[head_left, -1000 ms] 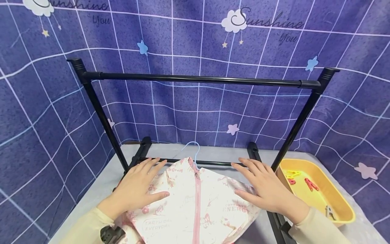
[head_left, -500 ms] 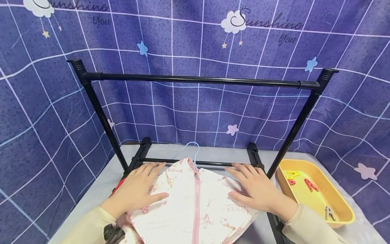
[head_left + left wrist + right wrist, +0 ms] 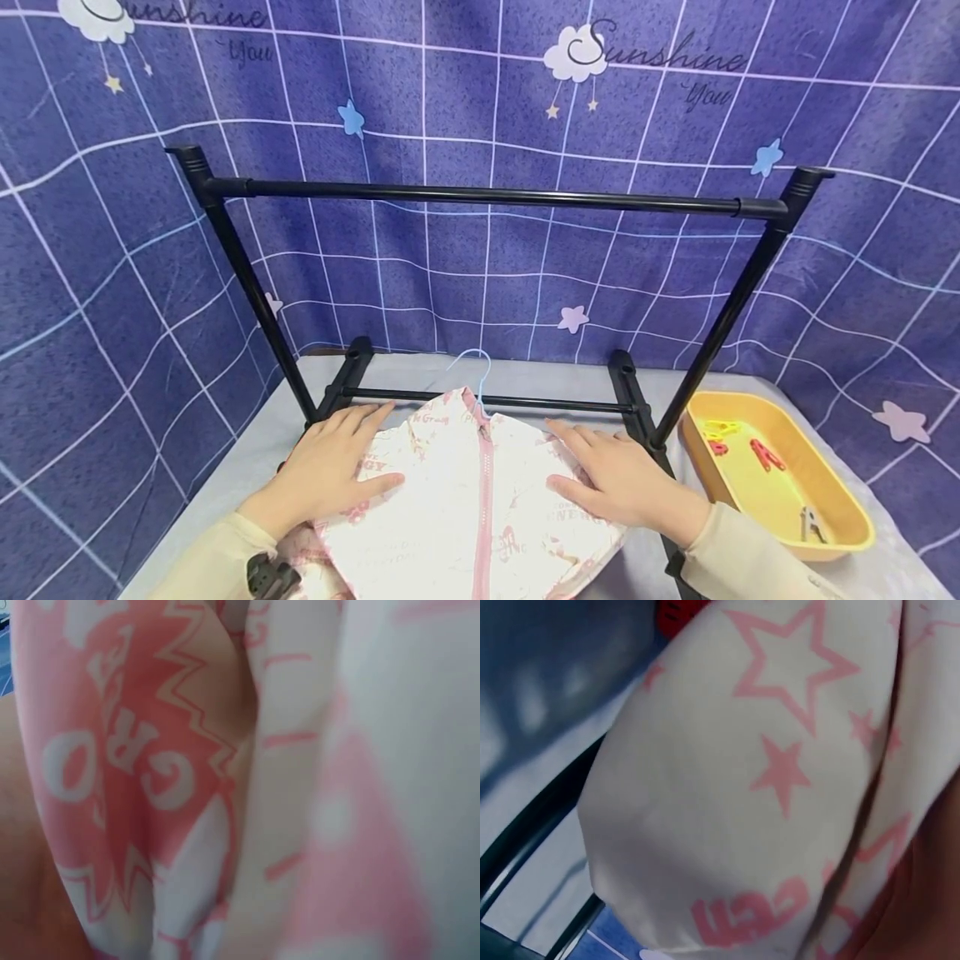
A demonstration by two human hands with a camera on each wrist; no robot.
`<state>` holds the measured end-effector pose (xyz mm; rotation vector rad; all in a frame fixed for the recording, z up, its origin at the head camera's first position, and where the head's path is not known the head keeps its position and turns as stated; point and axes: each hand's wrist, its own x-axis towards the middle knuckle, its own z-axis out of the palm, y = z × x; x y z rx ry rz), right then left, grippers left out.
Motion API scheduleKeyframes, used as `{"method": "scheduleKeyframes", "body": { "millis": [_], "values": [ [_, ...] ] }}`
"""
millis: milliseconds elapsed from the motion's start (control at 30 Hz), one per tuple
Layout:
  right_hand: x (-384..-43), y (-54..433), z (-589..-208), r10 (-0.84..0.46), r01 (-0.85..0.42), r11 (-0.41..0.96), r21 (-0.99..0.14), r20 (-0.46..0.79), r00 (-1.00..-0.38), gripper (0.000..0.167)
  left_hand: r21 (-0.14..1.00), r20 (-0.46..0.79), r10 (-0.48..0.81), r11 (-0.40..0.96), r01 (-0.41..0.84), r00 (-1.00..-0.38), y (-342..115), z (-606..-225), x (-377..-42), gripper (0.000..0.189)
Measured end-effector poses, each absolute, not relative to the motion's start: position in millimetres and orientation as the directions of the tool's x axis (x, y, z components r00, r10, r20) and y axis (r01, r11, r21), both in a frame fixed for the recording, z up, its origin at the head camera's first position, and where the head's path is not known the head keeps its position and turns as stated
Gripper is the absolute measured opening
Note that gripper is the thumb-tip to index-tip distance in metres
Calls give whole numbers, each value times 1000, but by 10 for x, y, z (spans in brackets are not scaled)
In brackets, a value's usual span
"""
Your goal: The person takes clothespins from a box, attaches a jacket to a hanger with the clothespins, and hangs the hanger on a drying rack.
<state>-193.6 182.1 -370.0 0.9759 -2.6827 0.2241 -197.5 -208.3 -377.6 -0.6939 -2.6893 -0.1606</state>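
A white zip-up jacket [image 3: 442, 492] with pink print and a pink zip lies in front of me in the head view. From its collar rises the hook of a light blue hanger [image 3: 480, 379]; the rest of the hanger is hidden inside. My left hand [image 3: 330, 458] rests on the jacket's left shoulder, fingers extended and thumb apart. On the opposite shoulder rests my right hand [image 3: 622, 475], its fingers also extended. Printed jacket fabric [image 3: 142, 765] fills most of the left wrist view. A sleeve with pink stars [image 3: 705, 787] covers much of the right wrist view.
A black clothes rack [image 3: 487, 196] stands over the grey table [image 3: 405, 367], its lower bar just behind the collar. At right, a yellow tray [image 3: 787, 500] holds several clips, including a red one [image 3: 767, 455]. A patterned blue curtain [image 3: 480, 275] hangs behind.
My right hand has moved left, inward over the jacket's shoulder, and that side of the jacket has shifted slightly inward. My left hand has moved only slightly.
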Motion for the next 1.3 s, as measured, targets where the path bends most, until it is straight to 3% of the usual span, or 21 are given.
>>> {"method": "scheduleKeyframes", "body": {
  "millis": [300,567,800,1300],
  "values": [
    [-1973,1763,-3781,-566,-608,783,-131,254,-784,68,4,359,452,874,485,-817,-2109,-3794,-1956,89],
    [-2003,1746,-3831,-577,-631,770,-93,318,-752,62,-6,349,452,877,480,-821,-2114,-3811,-1963,85],
    [-2007,1730,-3841,-556,-613,784,-94,333,-761,58,-31,342,455,880,474,-822,-2084,-3853,-1967,74],
    [-2022,1718,-3887,-513,-589,805,-68,419,-749,46,-23,336,442,887,461,-832,-2073,-3893,-1987,69]
  ]
}}
